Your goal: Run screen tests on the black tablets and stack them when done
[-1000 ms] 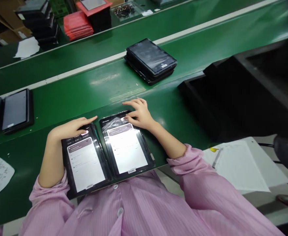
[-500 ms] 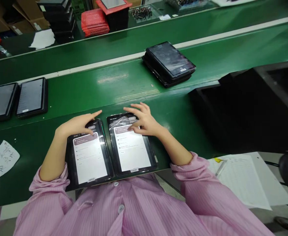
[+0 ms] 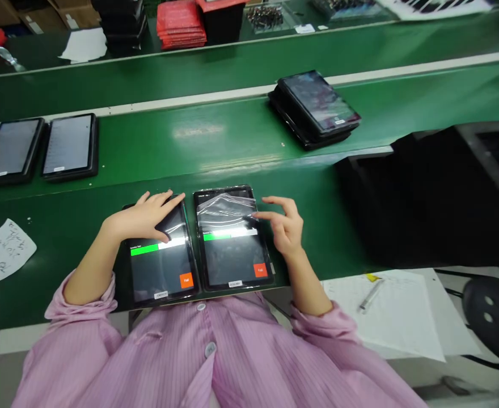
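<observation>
Two tablets lie side by side at the near edge of the green bench, each with a green bar and an orange button on a dark screen. Over the upper part of the left tablet [image 3: 160, 269] rests my left hand [image 3: 145, 218], fingers spread, its thumb near the green bar. My right hand [image 3: 286, 226] is at the right side of the right tablet [image 3: 232, 258], index finger stretched to its screen and the other fingers partly curled. Wrinkled clear film covers the top of that tablet. Neither hand grips anything.
Two more tablets [image 3: 68, 144] lie at the back left, and a stack of tablets [image 3: 321, 105] at the back right. A large black box-like object [image 3: 423, 198] stands on the right. Papers [image 3: 402, 311] with a pen [image 3: 371, 296] lie below it; a handwritten note [image 3: 9, 249] is at left.
Both screens went from a white page with a dark banner to a dark page with a green bar and orange button. My right hand moved right, off the tablet's middle. My left fingers spread wider.
</observation>
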Available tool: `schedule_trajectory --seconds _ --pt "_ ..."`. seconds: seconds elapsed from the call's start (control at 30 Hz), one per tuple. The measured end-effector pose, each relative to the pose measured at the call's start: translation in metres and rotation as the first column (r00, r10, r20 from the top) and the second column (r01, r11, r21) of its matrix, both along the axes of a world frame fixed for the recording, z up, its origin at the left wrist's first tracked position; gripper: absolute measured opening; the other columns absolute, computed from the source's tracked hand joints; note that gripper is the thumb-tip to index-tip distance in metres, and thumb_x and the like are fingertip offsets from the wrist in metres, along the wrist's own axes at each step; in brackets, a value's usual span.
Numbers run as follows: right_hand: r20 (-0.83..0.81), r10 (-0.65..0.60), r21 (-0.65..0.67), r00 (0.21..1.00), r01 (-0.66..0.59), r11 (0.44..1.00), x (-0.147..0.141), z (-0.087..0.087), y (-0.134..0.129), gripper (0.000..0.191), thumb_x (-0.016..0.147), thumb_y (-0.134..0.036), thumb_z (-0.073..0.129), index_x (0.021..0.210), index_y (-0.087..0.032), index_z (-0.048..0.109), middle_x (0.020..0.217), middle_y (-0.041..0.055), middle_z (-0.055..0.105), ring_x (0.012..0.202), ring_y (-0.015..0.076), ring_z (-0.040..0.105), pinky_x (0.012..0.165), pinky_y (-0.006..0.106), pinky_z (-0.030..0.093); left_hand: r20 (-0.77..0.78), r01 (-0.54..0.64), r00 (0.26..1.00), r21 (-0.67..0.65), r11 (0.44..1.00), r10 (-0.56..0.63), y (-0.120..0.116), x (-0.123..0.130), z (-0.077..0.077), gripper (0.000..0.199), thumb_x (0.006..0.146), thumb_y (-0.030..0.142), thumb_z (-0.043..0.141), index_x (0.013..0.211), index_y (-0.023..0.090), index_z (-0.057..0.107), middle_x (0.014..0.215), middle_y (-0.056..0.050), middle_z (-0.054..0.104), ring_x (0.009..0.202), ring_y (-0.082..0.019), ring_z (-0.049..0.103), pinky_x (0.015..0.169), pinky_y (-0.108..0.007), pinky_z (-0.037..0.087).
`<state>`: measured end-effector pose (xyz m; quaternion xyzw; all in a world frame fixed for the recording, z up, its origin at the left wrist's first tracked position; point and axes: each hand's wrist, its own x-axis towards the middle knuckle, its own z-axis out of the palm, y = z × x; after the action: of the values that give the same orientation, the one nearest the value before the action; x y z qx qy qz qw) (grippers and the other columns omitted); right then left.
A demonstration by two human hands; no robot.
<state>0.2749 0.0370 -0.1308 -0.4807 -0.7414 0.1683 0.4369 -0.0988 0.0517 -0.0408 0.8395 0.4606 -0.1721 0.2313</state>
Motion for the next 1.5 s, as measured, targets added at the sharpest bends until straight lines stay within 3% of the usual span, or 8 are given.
schedule_trajectory --seconds 0.1,0.27,0.43,0.6,0.7,0.93,1.13,1.5 --pt "0.06 0.037 -0.009 0.998 -0.037 0.999 0.002 -0.008 -0.015 0.054 0.099 -0.053 0.036 0.083 -0.035 0.085 0.121 0.0072 0.068 0.113 0.0332 0.061 0.102 0.058 0.045 -0.063 0.021 0.998 0.0 1.0 -0.021 -0.008 0.009 -0.004 0.124 0.081 0.047 0.078 0.164 0.022 -0.011 0.169 -0.029 0.003 0.159 -0.04 0.003 0.122 -0.065 0.006" --pt "0.125 0.141 0.022 0.982 -0.144 0.989 0.001 -0.005 -0.015 0.044 0.094 -0.048 0.046 0.075 -0.037 0.083 0.122 0.0048 0.069 0.112 0.0334 0.06 0.103 0.06 0.043 -0.073 -0.009 0.997 0.044 0.999 0.012 -0.012 0.012 -0.011 0.128 0.079 0.044 0.08 0.164 0.019 -0.012 0.168 -0.032 -0.001 0.158 -0.045 0.001 0.121 -0.068 0.003" --pt "-0.108 -0.095 -0.073 0.99 0.087 0.993 -0.002 -0.006 -0.012 0.033 0.094 -0.044 0.052 0.086 -0.028 0.08 0.112 0.0095 0.071 0.107 0.0309 0.064 0.096 0.053 0.05 0.039 0.007 0.999 -0.016 1.0 -0.007 -0.005 0.0 -0.01 0.119 0.085 0.054 0.069 0.163 0.022 -0.014 0.17 -0.027 0.006 0.159 -0.04 0.005 0.121 -0.068 0.001" --pt "-0.143 -0.174 -0.369 0.974 0.111 0.923 -0.005 -0.013 -0.004 0.021 0.082 -0.037 0.072 0.096 -0.023 0.076 0.097 0.0077 0.073 0.092 0.0264 0.068 0.087 0.045 0.054 0.09 0.008 0.996 -0.011 1.0 -0.007 0.007 0.002 -0.012 0.075 0.083 0.038 0.076 0.149 0.028 0.042 0.166 -0.018 0.025 0.155 -0.04 0.019 0.122 -0.06 0.02" --pt "-0.177 -0.185 -0.398 0.967 0.102 0.912 -0.005 -0.015 -0.003 0.018 0.08 -0.038 0.074 0.089 -0.022 0.076 0.096 0.0077 0.075 0.094 0.0262 0.069 0.09 0.045 0.053 0.089 -0.002 0.996 -0.022 1.0 0.004 0.009 0.006 -0.013 0.062 0.078 0.029 0.082 0.134 0.032 0.056 0.159 -0.014 0.031 0.15 -0.039 0.028 0.119 -0.055 0.029" --pt "-0.195 -0.218 -0.45 0.956 0.111 0.886 -0.005 -0.015 -0.005 0.022 0.078 -0.04 0.077 0.092 -0.022 0.076 0.095 0.0069 0.075 0.091 0.0258 0.069 0.086 0.044 0.053 0.094 -0.002 0.996 -0.028 1.0 0.005 0.01 0.011 -0.012 0.06 0.075 0.024 0.084 0.129 0.036 0.061 0.15 -0.01 0.034 0.14 -0.039 0.034 0.115 -0.054 0.032" --pt "-0.233 -0.198 -0.504 0.952 0.056 0.862 -0.004 -0.018 -0.002 0.028 0.078 -0.039 0.076 0.1 -0.021 0.074 0.1 0.0074 0.075 0.094 0.0255 0.067 0.092 0.045 0.052 0.077 0.008 0.997 -0.018 1.0 -0.006 0.014 0.015 -0.012 0.056 0.073 0.025 0.082 0.124 0.031 0.06 0.136 -0.009 0.042 0.124 -0.034 0.044 0.104 -0.047 0.042" --pt "-0.246 -0.176 -0.553 0.953 0.011 0.833 -0.004 -0.015 -0.002 0.031 0.08 -0.037 0.073 0.109 -0.025 0.072 0.108 0.0058 0.071 0.098 0.0244 0.063 0.099 0.045 0.049 0.09 -0.03 0.995 -0.021 0.999 0.032 0.017 0.013 -0.012 0.063 0.068 0.028 0.085 0.124 0.03 0.057 0.133 -0.009 0.043 0.12 -0.032 0.047 0.099 -0.043 0.043"
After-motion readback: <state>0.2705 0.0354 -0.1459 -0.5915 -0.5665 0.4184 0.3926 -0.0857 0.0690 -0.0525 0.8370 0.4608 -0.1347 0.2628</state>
